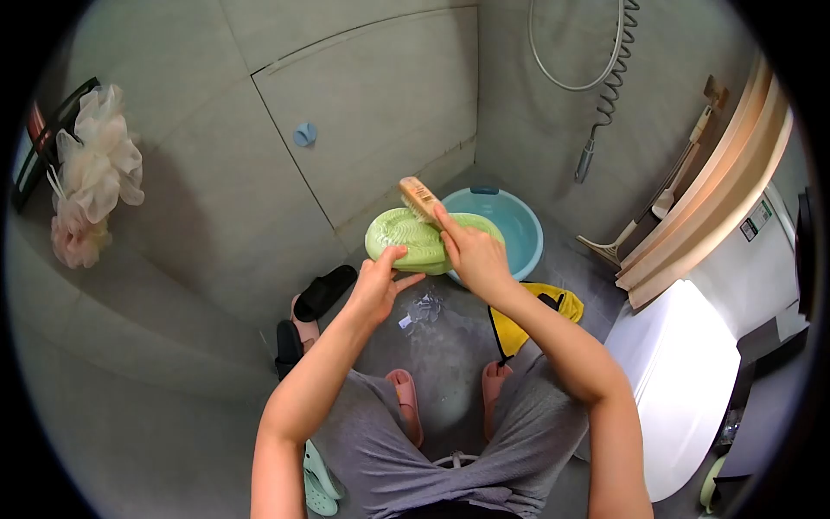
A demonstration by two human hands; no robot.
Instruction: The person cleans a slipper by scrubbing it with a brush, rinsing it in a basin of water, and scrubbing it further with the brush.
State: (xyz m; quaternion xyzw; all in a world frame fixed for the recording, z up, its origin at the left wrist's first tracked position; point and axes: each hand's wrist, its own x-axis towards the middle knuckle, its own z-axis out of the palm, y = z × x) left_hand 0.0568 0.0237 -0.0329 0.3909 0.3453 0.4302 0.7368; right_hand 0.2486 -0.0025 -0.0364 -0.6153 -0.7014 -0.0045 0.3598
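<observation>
A light green slipper (405, 235), with a wavy ridged pattern on its upper-facing surface, is held up in front of me. My left hand (377, 284) grips its near left edge, thumb on top and fingers partly hidden beneath. In my right hand (477, 259) is a wooden scrub brush (418, 195), its pale bristles against or just above the slipper. The brush tilts up to the left. Behind and below the slipper stands a blue basin (521, 227), partly covered by it.
Black slippers (325, 292) lie by the left wall, mint clogs (320, 480) by my left leg. A yellow cloth-like item (566, 303) lies right of centre. A white toilet (670, 381) stands at right. Suds or water (424, 310) wet the floor. A shower hose (609, 82) hangs above.
</observation>
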